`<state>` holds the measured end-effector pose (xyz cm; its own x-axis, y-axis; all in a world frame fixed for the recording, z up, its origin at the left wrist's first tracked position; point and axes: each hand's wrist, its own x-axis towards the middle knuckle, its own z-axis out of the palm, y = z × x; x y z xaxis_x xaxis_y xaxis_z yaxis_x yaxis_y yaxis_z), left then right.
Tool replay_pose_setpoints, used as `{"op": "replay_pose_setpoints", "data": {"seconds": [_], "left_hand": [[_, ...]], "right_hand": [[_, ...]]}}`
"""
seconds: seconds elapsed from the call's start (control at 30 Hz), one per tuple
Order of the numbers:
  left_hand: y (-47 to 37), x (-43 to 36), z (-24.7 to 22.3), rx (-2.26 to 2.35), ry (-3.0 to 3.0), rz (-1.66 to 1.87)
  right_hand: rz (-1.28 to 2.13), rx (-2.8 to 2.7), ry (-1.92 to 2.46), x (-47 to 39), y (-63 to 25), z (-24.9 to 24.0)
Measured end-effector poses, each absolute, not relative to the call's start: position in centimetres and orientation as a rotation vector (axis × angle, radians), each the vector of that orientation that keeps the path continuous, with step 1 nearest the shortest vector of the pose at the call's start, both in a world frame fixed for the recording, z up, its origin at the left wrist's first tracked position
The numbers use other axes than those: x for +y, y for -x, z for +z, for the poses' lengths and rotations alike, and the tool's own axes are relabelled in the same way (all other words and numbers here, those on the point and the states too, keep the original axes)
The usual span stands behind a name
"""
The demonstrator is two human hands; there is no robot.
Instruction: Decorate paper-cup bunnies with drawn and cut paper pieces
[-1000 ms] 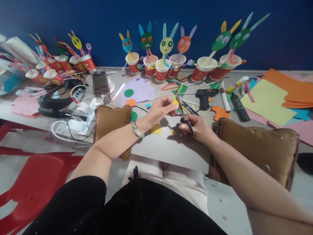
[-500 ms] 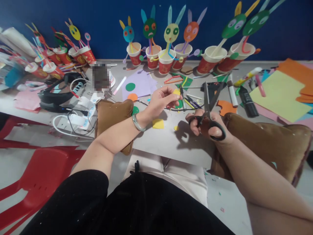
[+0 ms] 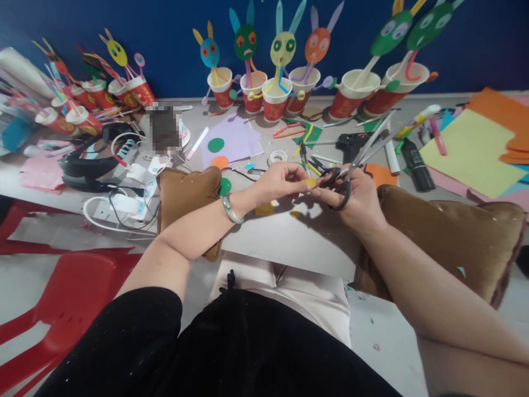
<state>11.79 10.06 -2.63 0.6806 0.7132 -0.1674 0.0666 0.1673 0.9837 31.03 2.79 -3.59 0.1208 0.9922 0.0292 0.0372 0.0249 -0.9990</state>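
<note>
A small piece of yellow paper (image 3: 309,182) is pinched in the fingers of my left hand (image 3: 283,182). My right hand (image 3: 359,201) is closed round scissors (image 3: 345,187), whose blades point up and away to the right. The fingertips of my right hand meet the yellow piece, so both hands are close together over the table. Below them lie a yellow paper square (image 3: 264,209) and a smaller yellow scrap (image 3: 295,214), partly shaded. A roll of white tape (image 3: 278,157) is just behind my left hand.
Red paper cups (image 3: 276,102) with paper rabbit figures line the back wall. Brown cushions (image 3: 450,242) flank the work area. A black glue gun (image 3: 351,142), markers and stacked coloured paper (image 3: 475,146) lie to the right. A power strip (image 3: 144,198) with cables sits left.
My right hand has moved up and left with the scissors to meet my left hand. The left hand has come slightly down and right with the yellow piece.
</note>
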Motion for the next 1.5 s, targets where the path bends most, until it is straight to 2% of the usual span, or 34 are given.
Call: {"op": "replay_pose_setpoints", "data": {"seconds": [0.3, 0.57, 0.77, 0.93, 1.2, 1.5], "left_hand": [[-11.9, 9.5, -1.7, 0.783, -1.378, 0.424], [-12.0, 9.5, -2.0, 0.753, -1.338, 0.56], [-12.0, 9.6, -2.7, 0.691, -1.355, 0.527], [-11.8, 9.7, -2.4, 0.678, -1.245, 0.66], [-11.5, 9.6, -1.5, 0.655, -1.053, 0.797], [-11.6, 9.7, -1.7, 0.679, -1.056, 0.786]], "right_hand": [[1.097, -1.165, 1.261, 2.9, -31.1, -4.3], [1.02, -1.12, 1.296, 3.0, -31.0, -4.4], [1.009, -1.085, 1.302, 3.0, -31.0, -4.2], [0.966, -1.294, 1.33, 2.5, -31.1, -3.3], [1.204, -1.454, 1.337, 2.6, -31.1, -3.8], [1.241, -1.474, 1.34, 2.6, -30.9, -3.7]]}}
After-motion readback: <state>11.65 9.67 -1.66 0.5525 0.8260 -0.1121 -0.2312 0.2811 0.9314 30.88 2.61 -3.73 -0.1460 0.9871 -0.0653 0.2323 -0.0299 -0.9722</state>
